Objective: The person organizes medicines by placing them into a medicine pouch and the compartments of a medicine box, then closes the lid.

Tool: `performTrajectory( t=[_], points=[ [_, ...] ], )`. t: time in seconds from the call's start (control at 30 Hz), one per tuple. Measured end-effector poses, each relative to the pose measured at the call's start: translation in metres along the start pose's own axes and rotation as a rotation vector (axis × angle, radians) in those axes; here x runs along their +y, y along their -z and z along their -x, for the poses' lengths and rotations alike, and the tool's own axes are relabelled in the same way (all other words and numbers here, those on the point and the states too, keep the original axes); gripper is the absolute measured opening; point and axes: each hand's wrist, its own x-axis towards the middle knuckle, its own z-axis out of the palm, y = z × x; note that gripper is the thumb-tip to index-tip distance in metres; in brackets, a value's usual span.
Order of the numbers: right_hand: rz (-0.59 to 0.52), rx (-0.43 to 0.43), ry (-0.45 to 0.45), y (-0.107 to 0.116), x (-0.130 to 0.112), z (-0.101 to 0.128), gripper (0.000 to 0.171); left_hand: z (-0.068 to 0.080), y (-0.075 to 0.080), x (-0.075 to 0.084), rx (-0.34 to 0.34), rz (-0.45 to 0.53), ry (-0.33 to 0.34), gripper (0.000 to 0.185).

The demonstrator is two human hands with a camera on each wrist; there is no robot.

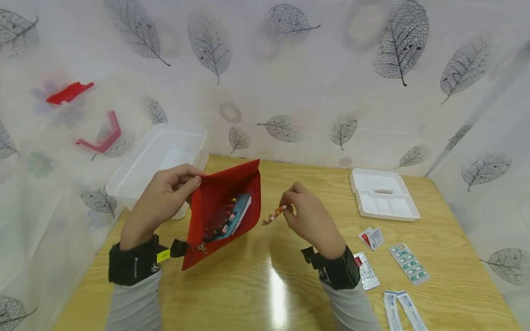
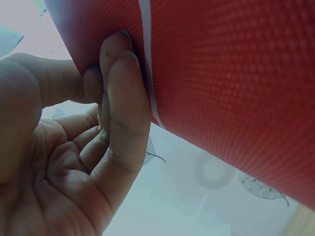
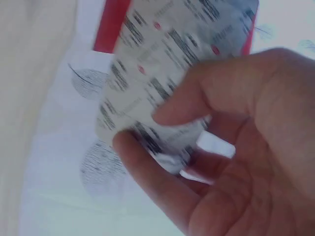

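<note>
Right hand (image 1: pixel 308 216) pinches foil-backed orange pill strip (image 1: pixel 274 214) beside red fabric zip pouch (image 1: pixel 225 211), held open over the table by left hand (image 1: pixel 165 197) pinching its rim. Risk: tilted pouch spills packed strips.

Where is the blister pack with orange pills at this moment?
In the head view the blister pack is pinched in the right hand, just right of the red pouch held open by the left hand.

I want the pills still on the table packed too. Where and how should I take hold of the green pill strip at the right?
Probably by its long edges, coming straight down from above. The green pill strip lies flat on the table, clear of the other packets, so a pinch across its narrow width looks easiest. The right hand is nearer but already pinches an orange strip.
</note>
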Motion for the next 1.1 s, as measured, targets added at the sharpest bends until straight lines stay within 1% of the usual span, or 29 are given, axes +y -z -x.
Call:
performTrajectory(
  t=[0.1, 0.17, 0.27, 0.33, 0.4, 0.47, 0.53, 0.67, 0.83, 0.97, 1.1],
  points=[
    [-0.016, 0.116, -0.038, 0.01, -0.007, 0.004, 0.013, -0.005, -0.003, 0.003, -0.007, 0.012, -0.011, 0.023],
    [-0.038, 0.185, -0.026, 0.014, -0.012, 0.005, 0.012, -0.007, -0.005, 0.004, -0.005, 0.023, -0.023, 0.022],
    [-0.119, 0.249, 0.052, 0.017, -0.021, 0.007, 0.012, -0.013, -0.009, 0.005, -0.009, 0.032, -0.053, 0.021],
    [-0.172, 0.262, 0.127, 0.016, -0.027, 0.007, 0.013, -0.016, -0.013, 0.007, -0.019, 0.039, -0.072, 0.02],
    [-0.203, 0.253, 0.199, 0.013, -0.031, 0.006, 0.017, -0.02, -0.018, 0.007, -0.034, 0.044, -0.079, 0.019],
    [-0.2, 0.241, 0.251, 0.008, -0.035, 0.005, 0.021, -0.022, -0.023, 0.008, -0.051, 0.054, -0.074, 0.019],
    [-0.178, 0.217, 0.287, 0.003, -0.038, 0.003, 0.021, -0.023, -0.027, 0.008, -0.069, 0.065, -0.064, 0.02],
    [-0.145, 0.17, 0.325, -0.007, -0.042, 0.001, 0.019, -0.024, -0.033, 0.007, -0.096, 0.092, -0.053, 0.02],
    [-0.152, 0.105, 0.343, -0.016, -0.045, -0.001, 0.02, -0.023, -0.034, 0.006, -0.119, 0.088, -0.06, 0.02],
    [-0.174, 0.048, 0.321, -0.02, -0.046, -0.001, 0.022, -0.023, -0.034, 0.007, -0.123, 0.08, -0.074, 0.02],
    [-0.169, 0.023, 0.302, -0.024, -0.045, -0.002, 0.029, -0.023, -0.033, 0.008, -0.12, 0.071, -0.083, 0.019]
  ],
)
